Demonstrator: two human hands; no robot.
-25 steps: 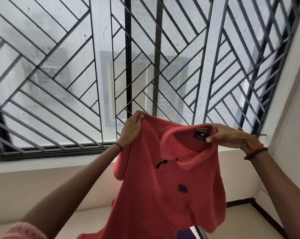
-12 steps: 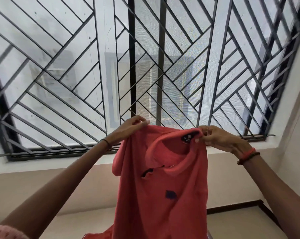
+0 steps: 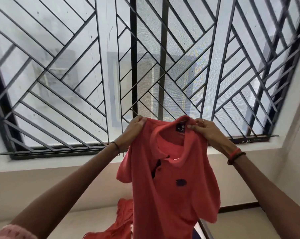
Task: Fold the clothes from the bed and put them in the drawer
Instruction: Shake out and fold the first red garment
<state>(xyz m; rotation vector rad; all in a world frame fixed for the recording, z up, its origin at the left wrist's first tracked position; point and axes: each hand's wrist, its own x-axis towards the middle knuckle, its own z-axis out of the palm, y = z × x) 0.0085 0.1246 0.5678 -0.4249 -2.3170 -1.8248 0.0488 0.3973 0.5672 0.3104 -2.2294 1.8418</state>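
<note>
Red polo shirt [image 3: 166, 187], left hand [image 3: 134, 131] gripping shoulder, right hand [image 3: 206, 131] pinching collar

One wide-angle camera sits on the person's head, facing forward at a barred window [image 3: 145, 66] that fills most of the frame (its bars bow toward the edges), with the wall [image 3: 25, 187] beneath. The left forearm [image 3: 68, 187] and right forearm [image 3: 266, 187] rise from the bottom corners toward a red shirt [image 3: 163, 195] held close ahead.
</note>
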